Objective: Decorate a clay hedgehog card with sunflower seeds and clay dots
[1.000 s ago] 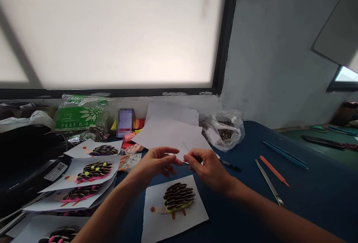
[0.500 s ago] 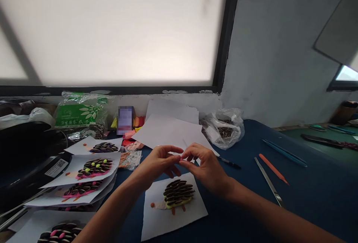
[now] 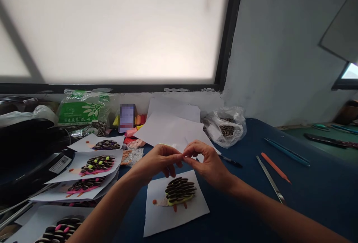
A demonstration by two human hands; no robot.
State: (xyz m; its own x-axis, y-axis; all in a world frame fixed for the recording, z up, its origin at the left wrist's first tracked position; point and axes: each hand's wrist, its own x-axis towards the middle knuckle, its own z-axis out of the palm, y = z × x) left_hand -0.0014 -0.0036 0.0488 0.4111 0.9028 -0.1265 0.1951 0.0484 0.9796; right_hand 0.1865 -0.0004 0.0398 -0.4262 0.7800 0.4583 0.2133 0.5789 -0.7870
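My left hand (image 3: 165, 159) and my right hand (image 3: 203, 158) meet above the paper, thumbs and forefingers pinched tip to tip. A small bit of pink modelling clay (image 3: 183, 155) sits between the fingertips, mostly covered by them. Just below lies a white sheet (image 3: 156, 224) bearing a hedgehog (image 3: 180, 191). Its spines are overlapping striped sunflower seeds on yellow-green clay, with a pale head, a brown nose and brown legs. Neither hand touches that sheet.
Finished hedgehog sheets (image 3: 60, 174) are piled at the left, beside a black object (image 3: 25, 150). Behind are a green seed packet (image 3: 79, 110), coloured clay packs (image 3: 131, 133), blank paper (image 3: 170, 123) and a bag of seeds (image 3: 226, 127). A pen (image 3: 231, 161), an orange tool (image 3: 275, 167) and blue tweezers (image 3: 286, 151) lie right.
My fingertips have closed more tightly together, and less of the pink clay shows. The whole view has shifted slightly; the things on the table have stayed in place.
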